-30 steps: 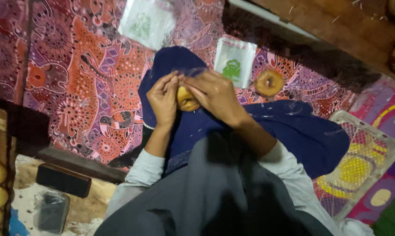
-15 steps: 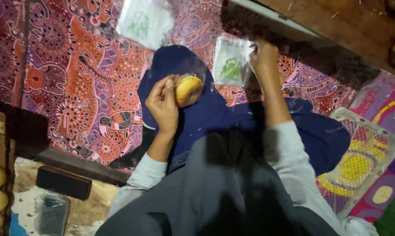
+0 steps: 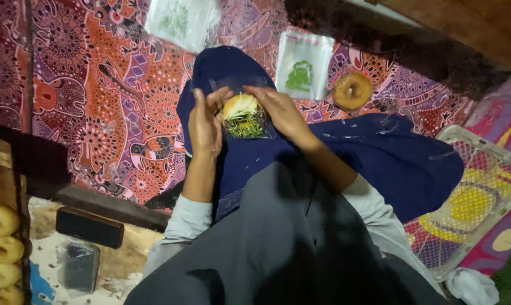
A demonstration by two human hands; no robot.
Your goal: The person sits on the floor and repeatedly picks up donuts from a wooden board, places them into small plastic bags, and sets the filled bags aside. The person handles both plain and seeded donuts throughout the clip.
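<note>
Since half a second ago, the right hand (image 3: 281,113) has come back from the far side of the patterned mat, where it was reaching near the loose bags, and it now meets the left hand (image 3: 204,121) again over the lap. Between them sits the doughnut (image 3: 243,113), a pale yellow one, now lying partly inside a clear plastic bag (image 3: 249,127) with a green print; it seems the right hand fetched this bag and the wrapping of the doughnut has begun. The left hand is curled around the left side of the doughnut and bag, gripping them, while the right hand's fingers press on the bag's right edge, grasping the plastic. All this is held above the dark blue cloth (image 3: 379,158) which covers the person's legs. On the red patterned mat (image 3: 97,85), near its far edge, one empty printed bag (image 3: 303,65) lies flat, and just to the right of it is another doughnut (image 3: 352,90), brown and unwrapped. A pile of more bags (image 3: 182,20) rests at the far edge, to the left. By the right edge stands a white plastic basket (image 3: 481,192), and at the left edge of the view some plain doughnuts (image 3: 1,243) wait in a row.
</note>
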